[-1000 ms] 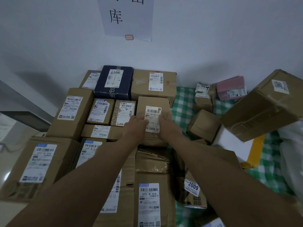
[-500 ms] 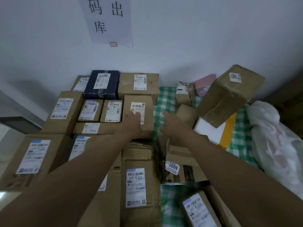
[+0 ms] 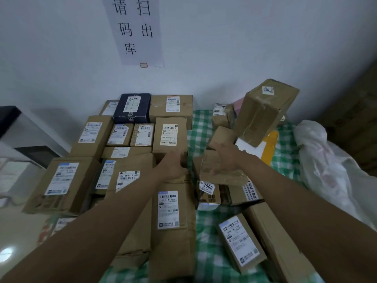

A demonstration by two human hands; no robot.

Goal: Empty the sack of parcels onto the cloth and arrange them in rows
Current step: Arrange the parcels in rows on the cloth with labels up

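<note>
Right hand [image 3: 226,158] now off the 8元-labelled box [image 3: 170,137], fingers spread over a crumpled brown parcel [image 3: 220,170], grip unclear; left hand [image 3: 173,164] flat, holding nothing; neighbouring sticker reads 2009 [image 3: 207,187]

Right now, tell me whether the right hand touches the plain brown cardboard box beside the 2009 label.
Touching: the head view shows the right hand resting on the plain brown cardboard box.

Dim, cool, even light. Soft shadows on the wall [image 3: 61,74] left of and beyond the hands. One glare spot on the floor [image 3: 6,254] — far left, nearer than the hands. Wide-angle bending at the edges; both hands motion-blurred — labels between them unreadable.
</note>
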